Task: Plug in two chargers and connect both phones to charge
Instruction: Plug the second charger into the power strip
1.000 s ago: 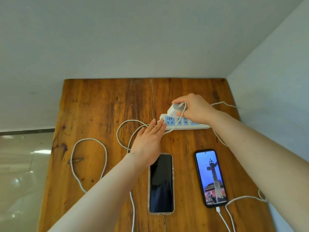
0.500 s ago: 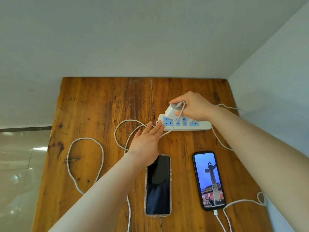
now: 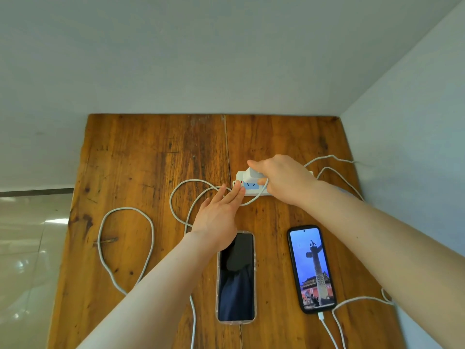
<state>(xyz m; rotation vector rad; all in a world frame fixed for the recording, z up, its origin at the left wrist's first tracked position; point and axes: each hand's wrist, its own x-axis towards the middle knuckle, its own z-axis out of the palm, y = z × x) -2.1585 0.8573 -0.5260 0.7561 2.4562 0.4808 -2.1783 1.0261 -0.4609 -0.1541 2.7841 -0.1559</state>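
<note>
My right hand (image 3: 281, 180) grips a white charger (image 3: 253, 174) and holds it down on the left end of a white power strip (image 3: 250, 186) with blue sockets. My left hand (image 3: 221, 212) lies flat, its fingertips pressed against the strip's left end. A dark-screened phone in a clear case (image 3: 236, 277) lies near me in the middle. To its right a black phone (image 3: 312, 268) shows a lit picture, and a white cable (image 3: 352, 302) is plugged into its bottom. The charger's white cable (image 3: 125, 248) loops across the left of the table.
Everything rests on a wooden table (image 3: 151, 152) pushed into a corner, with grey walls at the back and on the right. The strip's cord (image 3: 327, 170) runs off to the right wall. A tiled floor (image 3: 25, 248) lies beyond the table's left edge.
My right hand has lowered the charger from just above the strip onto its left end. My left hand stayed braced against the strip.
</note>
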